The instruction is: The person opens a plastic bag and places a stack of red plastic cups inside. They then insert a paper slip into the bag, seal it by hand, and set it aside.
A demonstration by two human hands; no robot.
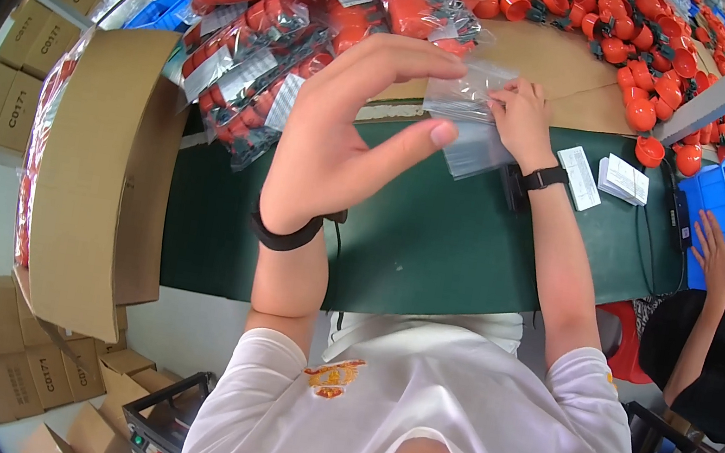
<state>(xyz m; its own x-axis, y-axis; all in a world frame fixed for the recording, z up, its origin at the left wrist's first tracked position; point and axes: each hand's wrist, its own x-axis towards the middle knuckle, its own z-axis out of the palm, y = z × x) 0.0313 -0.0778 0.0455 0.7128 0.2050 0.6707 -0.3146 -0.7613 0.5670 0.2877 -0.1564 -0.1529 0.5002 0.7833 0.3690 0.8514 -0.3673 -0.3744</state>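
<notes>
My right hand (519, 119) pinches the edge of a clear plastic bag (469, 91), lifted off a small stack of clear bags (477, 150) on the green table (436, 237). My left hand (339, 129) is raised in front of the bag with thumb and fingers spread wide. Its fingertips reach the bag's left edge, but no grip shows. Both wrists carry black bands. Just behind the left hand lies a heap of sealed bags with orange parts (290, 19).
A large open cardboard box (98, 178) stands at the table's left end. Loose orange cups (626, 32) cover the back right. White label stacks (623, 179) and a blue bin (720, 214) lie at right, where another person's hand (719, 256) rests. Cartons (5, 361) sit on the floor.
</notes>
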